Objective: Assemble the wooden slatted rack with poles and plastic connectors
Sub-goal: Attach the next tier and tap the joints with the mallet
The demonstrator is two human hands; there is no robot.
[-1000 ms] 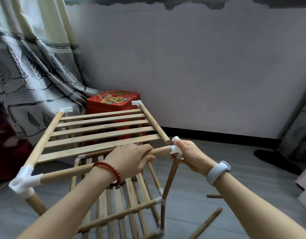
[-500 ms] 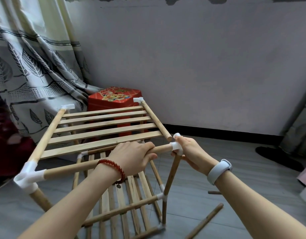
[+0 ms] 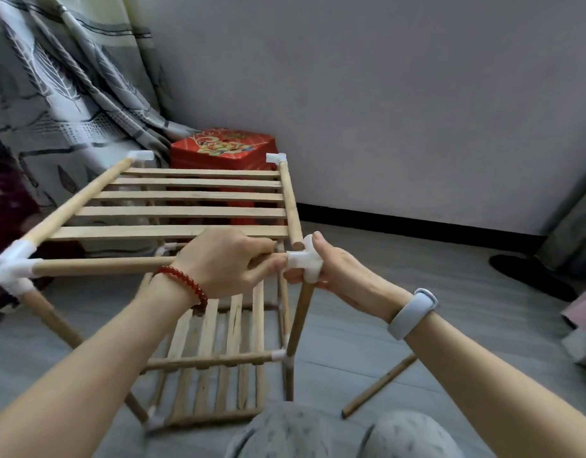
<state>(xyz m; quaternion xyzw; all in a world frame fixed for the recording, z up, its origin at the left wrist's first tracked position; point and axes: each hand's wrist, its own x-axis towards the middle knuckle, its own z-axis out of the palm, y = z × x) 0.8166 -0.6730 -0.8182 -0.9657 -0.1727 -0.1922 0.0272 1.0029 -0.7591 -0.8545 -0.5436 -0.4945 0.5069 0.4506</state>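
Left hand [image 3: 225, 259] is wrapped round the front pole [image 3: 103, 266] of the rack, right hand [image 3: 334, 272] pinching the white corner connector [image 3: 303, 259] at that pole's end. The slatted top panel's [image 3: 186, 211] side pole [image 3: 291, 206] ends just at 11 o'clock off the connector, not seated in it. A loose pole [image 3: 379, 386] lies on the floor at 5 o'clock.

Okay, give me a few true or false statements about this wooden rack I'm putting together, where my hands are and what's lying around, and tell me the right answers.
1. The left hand grips the front pole. True.
2. The right hand holds a white corner connector. True.
3. The right side pole is already seated in that connector. False: its end sits just beside it, not inserted.
4. A blue box stands behind the rack. False: the box is red.
5. A loose pole lies on the floor. True.
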